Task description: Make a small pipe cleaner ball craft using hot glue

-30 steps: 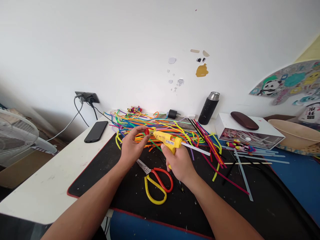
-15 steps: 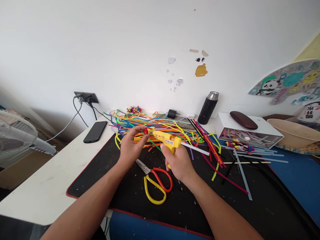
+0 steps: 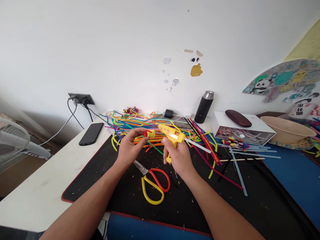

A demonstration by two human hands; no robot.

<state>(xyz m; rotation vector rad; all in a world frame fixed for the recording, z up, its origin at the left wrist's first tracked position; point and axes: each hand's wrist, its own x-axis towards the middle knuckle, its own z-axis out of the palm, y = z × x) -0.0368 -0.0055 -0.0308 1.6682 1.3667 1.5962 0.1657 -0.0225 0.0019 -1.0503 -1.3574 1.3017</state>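
Note:
Between the fingertips of my left hand is a small red-and-yellow pipe cleaner coil, its yellow end pointing right. My right hand grips the handle of a yellow hot glue gun, its nozzle aimed left and a little above the coil, apart from it. A white glue stick pokes out of the gun's back. Below both hands, scissors with one red and one yellow handle loop lie on the black mat. Behind the hands spreads a heap of colourful pipe cleaners.
A black phone lies at the left. Along the wall stand a black thermos and a white box with a brown case on top. A beige basin is at the right; a fan is at far left.
The glue gun's nozzle has moved away from the coil, up and to the right, uncovering its yellow part. The left hand still holds the coil. The view has shifted slightly.

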